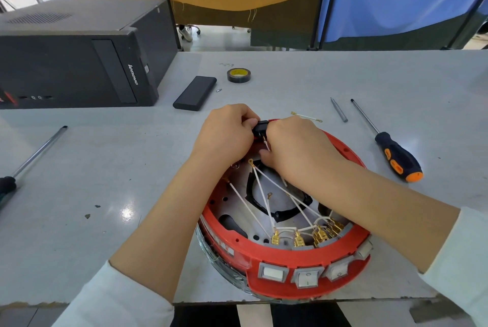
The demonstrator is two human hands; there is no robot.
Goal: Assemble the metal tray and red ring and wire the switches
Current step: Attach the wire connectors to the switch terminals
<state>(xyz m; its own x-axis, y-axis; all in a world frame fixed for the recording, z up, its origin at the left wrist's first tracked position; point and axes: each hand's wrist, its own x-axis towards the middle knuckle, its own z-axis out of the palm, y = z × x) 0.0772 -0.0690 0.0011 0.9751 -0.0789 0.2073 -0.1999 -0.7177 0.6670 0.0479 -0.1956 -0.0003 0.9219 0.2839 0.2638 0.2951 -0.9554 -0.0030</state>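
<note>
**Both hands on the far switch**

The round red plastic ring (287, 252) sat on the grey table (79, 168) before me, the perforated metal tray (237, 210) inside it; my left hand (227, 133) and right hand (295, 149) pinched a small black switch (260, 127) at its far rim; white wires (264, 184) crossed the tray.

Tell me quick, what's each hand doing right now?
Left hand: grips the black part at the red ring's far rim.
Right hand: pinches a white wire at that part.
</note>
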